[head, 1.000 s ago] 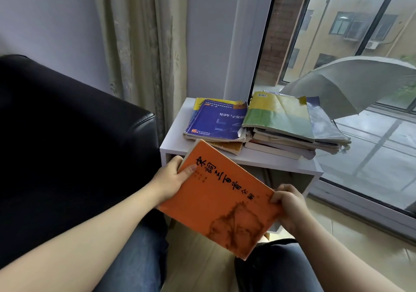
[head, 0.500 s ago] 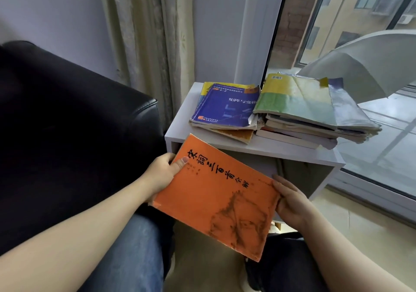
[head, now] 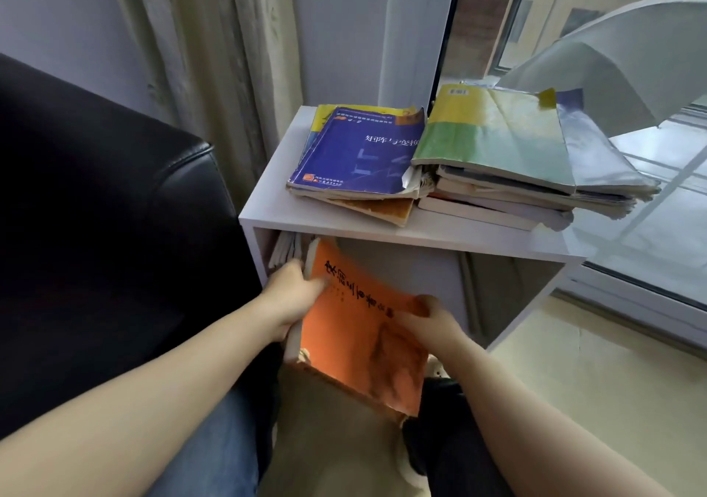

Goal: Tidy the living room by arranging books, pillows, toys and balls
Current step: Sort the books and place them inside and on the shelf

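Note:
An orange book (head: 355,339) with black characters is tilted, its far corner inside the open compartment of a white side shelf (head: 413,230). My left hand (head: 292,297) grips its left edge, thumb on the cover. My right hand (head: 428,320) holds its right edge with curled fingers. On the shelf top lie two stacks: a blue book (head: 355,152) on the left pile and a green-yellow book (head: 493,133) on the taller right pile. A few books (head: 285,247) stand inside the compartment at its left.
A black leather sofa (head: 103,228) stands at the left against the shelf. Beige curtains (head: 214,56) hang behind. A large window (head: 574,18) with an open white umbrella (head: 597,71) outside is at the right. My knees are below, over a light floor (head: 612,401).
Both hands have lowered the orange book from in front of the shelf top and pushed its far corner into the compartment below. The view has tilted down and closer.

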The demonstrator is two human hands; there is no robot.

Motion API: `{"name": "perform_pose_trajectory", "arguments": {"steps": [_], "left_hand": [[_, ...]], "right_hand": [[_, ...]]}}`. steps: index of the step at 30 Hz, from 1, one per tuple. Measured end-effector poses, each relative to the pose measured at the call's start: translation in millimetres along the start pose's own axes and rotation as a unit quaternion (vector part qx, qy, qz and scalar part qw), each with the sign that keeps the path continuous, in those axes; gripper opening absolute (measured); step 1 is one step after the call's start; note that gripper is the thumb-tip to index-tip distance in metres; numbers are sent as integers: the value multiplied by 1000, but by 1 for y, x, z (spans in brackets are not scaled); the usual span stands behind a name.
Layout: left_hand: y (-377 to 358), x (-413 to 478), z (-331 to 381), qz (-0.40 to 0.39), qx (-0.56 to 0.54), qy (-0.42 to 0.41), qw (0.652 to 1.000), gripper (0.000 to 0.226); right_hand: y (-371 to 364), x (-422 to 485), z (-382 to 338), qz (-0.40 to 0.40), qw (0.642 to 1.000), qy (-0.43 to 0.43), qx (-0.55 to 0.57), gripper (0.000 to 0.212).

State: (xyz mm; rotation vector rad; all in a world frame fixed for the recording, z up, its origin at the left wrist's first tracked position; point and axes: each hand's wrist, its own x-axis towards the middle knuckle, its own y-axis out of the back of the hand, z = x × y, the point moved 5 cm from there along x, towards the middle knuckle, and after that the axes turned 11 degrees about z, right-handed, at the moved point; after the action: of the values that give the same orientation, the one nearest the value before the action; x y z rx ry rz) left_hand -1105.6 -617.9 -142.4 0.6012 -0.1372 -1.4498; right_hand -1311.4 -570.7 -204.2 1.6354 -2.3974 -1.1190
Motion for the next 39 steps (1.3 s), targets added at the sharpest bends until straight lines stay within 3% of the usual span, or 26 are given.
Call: {"name": "perform_pose_trajectory", "arguments": {"steps": [2,3,5,7,8,10,13,17,18,19,20,21,22,23,25,27,30,33,37,39], "left_hand": [[-4,4,-6,2,-30,27,999,10],[-8,6,-9,1,-42,44,998,11],[-14,9,-16,2,-69,78,995,24],[-20,10,-20,8,-112,116,987,33],[-24,10,-21,10,-132,133,982,34],[-32,7,-21,6,-165,165,972,35],[-38,8,-20,11,-161,149,976,32],[-33,12,-14,-44,-132,102,985,25],[-30,14,-13,-51,-79,52,994,23],[-21,16,-9,-24,27,-53,998,22],[-10,18,-2,55,149,-184,970,20],[-2,17,7,145,242,-321,904,17],[3,14,12,189,290,-404,847,18],[4,15,12,182,329,-430,821,25],[-2,24,2,77,436,-379,812,47],[1,31,-11,16,467,-322,823,54],[7,36,-17,16,403,-314,859,55],[8,35,-19,11,332,-290,898,54],[4,39,-23,3,311,-288,906,47],[6,42,-24,-6,294,-278,914,46]], "right_hand": [[0,-6,-13,20,996,51,-74,68],[-2,-8,-18,-10,995,69,-66,69],[-19,-25,-27,-189,979,71,3,76],[-36,-45,-30,-298,942,130,-85,98],[-40,-48,-29,-282,930,176,-156,107],[-39,-46,-30,-170,902,255,-303,108],[-34,-46,-38,-46,856,331,-394,80],[-22,-42,-44,0,902,281,-328,42],[-18,-43,-45,6,915,262,-306,34],[-14,-41,-44,18,933,239,-268,24],[-10,-39,-42,30,951,213,-222,15],[-7,-36,-38,41,965,187,-181,15],[-6,-33,-36,52,973,163,-153,22],[-5,-30,-33,60,979,142,-133,27],[-8,-23,-33,70,983,122,-115,29],[-14,-15,-38,81,982,124,-116,22],[-28,-3,-49,89,984,129,-88,10],[-51,9,-55,97,988,119,-32,22],[-86,32,-60,129,988,76,42,6],[-101,44,-60,136,988,54,46,21]]}}
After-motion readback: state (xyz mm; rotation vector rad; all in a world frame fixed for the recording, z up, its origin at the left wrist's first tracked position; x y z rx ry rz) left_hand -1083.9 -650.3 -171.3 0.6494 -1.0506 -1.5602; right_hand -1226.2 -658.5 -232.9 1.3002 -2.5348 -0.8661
